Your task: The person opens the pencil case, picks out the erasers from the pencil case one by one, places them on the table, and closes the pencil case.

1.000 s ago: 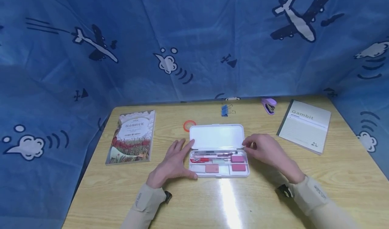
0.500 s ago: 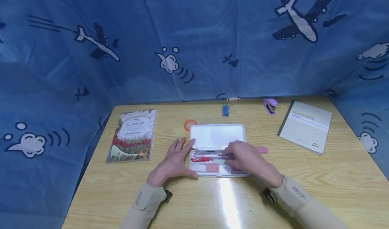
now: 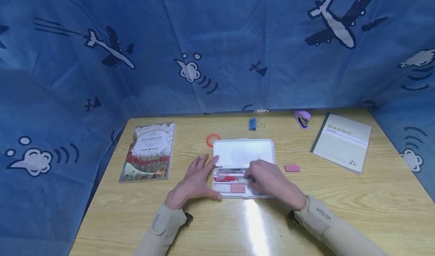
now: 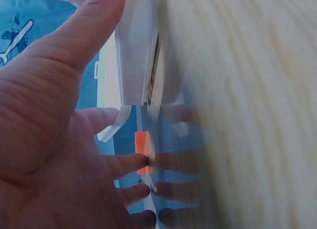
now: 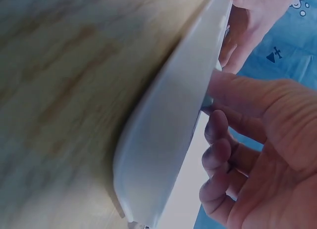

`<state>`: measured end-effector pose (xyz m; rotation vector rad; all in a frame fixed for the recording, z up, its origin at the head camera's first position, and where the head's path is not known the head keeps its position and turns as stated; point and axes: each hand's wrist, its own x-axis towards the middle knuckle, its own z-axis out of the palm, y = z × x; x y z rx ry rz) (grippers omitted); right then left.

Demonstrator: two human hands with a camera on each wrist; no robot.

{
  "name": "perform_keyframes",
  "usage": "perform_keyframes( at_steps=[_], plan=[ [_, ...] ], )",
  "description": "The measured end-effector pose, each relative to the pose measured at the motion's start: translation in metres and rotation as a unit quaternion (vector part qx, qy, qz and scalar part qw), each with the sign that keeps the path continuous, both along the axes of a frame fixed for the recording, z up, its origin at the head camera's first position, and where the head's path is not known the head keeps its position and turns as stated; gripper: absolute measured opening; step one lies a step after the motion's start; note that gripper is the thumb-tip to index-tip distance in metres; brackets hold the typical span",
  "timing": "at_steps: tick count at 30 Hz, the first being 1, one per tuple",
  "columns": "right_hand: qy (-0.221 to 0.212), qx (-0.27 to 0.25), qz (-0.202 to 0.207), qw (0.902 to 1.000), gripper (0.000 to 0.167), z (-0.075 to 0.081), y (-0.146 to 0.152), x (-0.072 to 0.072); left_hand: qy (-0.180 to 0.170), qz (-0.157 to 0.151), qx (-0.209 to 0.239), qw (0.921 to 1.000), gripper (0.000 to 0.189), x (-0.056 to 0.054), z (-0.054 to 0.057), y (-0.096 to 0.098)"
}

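In the head view a white pencil case (image 3: 217, 195) lies open on the table, holding several pens, a red pen (image 3: 224, 179), a white eraser (image 3: 222, 188) and a light pink eraser (image 3: 238, 188). My left hand (image 3: 191, 186) rests at its left end, fingers spread, thumb by the front corner and index finger by the lid. My right hand (image 3: 272, 178) reaches over the right half, thumb and index finger pinching a pale green piece (image 5: 208, 101), mostly hidden. The case's right compartments are covered by that hand. A dark pink eraser (image 3: 292, 168) lies on the table to the right.
A red-orange tape ring (image 3: 213, 139) lies behind the case, and a blue binder clip (image 3: 252, 124) and purple stapler (image 3: 302, 119) farther back. A book (image 3: 147, 152) lies left, a notebook (image 3: 341, 142) right. A blue printed curtain (image 3: 217, 52) hangs behind the table.
My right hand has moved left from the case's right edge into the case. The dark pink eraser on the table, unseen at first, now shows fully. My left hand has stayed in place.
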<state>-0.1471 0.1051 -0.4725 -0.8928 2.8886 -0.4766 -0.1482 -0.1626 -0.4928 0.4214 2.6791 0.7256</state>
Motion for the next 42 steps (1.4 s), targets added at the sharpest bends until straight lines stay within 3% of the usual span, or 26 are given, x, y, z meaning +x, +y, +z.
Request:
perform_keyframes(
  at_steps=[13, 20, 27, 42],
  plan=[
    [0.026, -0.018, 0.007, 0.9995, 0.011, 0.000, 0.006, 0.000, 0.001, 0.000, -0.004, 1.0000, 0.132, 0.000, 0.001, 0.002],
    [-0.008, -0.050, -0.028, 0.9983, 0.009, 0.008, 0.020, 0.000, -0.001, 0.003, -0.004, 1.0000, 0.132, -0.001, 0.001, 0.002],
    [0.004, -0.087, -0.045, 0.9952, 0.009, 0.011, 0.056, -0.003, -0.006, 0.005, -0.008, 0.9999, 0.132, -0.001, 0.001, 0.002],
    [-0.010, -0.092, -0.151, 0.9842, 0.008, 0.021, 0.147, -0.008, -0.004, 0.006, -0.007, 0.9999, 0.131, 0.000, -0.001, 0.001]
  ],
)
